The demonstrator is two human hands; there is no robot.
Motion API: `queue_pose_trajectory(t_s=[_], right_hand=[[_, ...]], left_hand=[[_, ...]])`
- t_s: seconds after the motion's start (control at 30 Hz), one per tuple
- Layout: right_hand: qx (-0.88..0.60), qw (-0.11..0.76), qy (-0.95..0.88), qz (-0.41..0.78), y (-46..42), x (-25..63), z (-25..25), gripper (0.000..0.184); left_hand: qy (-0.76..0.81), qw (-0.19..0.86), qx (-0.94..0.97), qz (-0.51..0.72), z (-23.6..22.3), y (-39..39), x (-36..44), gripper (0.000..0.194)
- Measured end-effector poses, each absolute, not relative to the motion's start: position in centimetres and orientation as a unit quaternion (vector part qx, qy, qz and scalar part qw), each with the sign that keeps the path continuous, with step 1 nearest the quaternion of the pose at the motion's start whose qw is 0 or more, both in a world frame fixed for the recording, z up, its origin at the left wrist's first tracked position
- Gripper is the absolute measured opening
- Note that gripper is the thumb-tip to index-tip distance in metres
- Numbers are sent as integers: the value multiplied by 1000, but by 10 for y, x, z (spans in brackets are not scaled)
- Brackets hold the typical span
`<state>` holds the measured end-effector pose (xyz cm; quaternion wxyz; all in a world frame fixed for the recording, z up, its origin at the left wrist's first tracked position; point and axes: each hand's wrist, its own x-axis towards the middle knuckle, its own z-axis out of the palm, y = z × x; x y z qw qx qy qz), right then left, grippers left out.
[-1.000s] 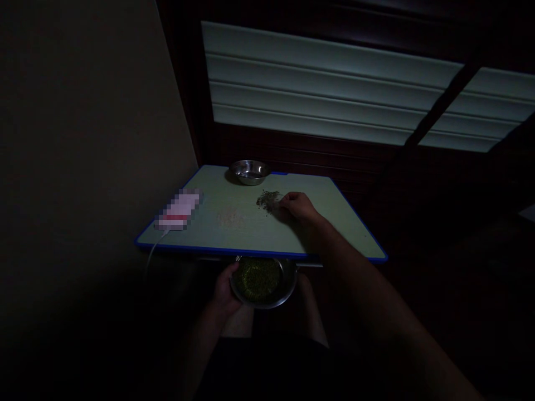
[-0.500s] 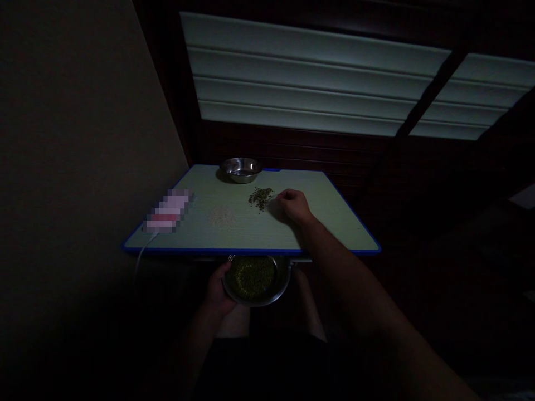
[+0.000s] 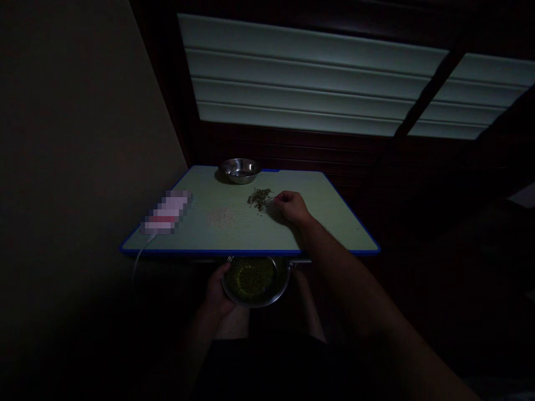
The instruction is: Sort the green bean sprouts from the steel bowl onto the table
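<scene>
Evidently, the left hand (image 3: 218,291) clasps the lower metal bowl (image 3: 283,284), below the centre of the frame, by its left rim, probably to steady it and keep its green grains (image 3: 251,279) from spilling. Mid-frame, the right hand (image 3: 293,208) reaches over the table (image 3: 259,238) just beside the dark grains (image 3: 259,198), its fingers (image 3: 280,199) curled nearly together; whether they meet or pinch anything, I cannot tell.

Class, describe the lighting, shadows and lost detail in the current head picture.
Head view: dim overall, lower left corner nearly black; head view: glints on the far steel bowl, a soft shadow by the right hand; head view: the pinkish object pixelated beyond recognition.
</scene>
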<state>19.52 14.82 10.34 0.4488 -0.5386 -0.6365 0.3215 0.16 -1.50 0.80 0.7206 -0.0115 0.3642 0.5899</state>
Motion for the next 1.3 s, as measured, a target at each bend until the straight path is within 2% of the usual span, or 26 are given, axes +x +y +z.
queue_pose_trajectory(t_s=[0.27, 0.8, 1.07, 1.3], right_hand=[[-512, 444, -639, 363, 144, 194, 106, 15], [-507, 448, -638, 368, 146, 194, 102, 15], [-512, 468, -644, 324, 152, 196, 96, 17], [-475, 464, -658, 356, 152, 195, 95, 20]], left_hand=[[391, 708, -20, 588, 16, -16, 4, 17], [377, 718, -14, 586, 13, -16, 3, 20], [379, 714, -5, 589, 16, -18, 3, 19], [361, 723, -10, 589, 14, -17, 3, 19]])
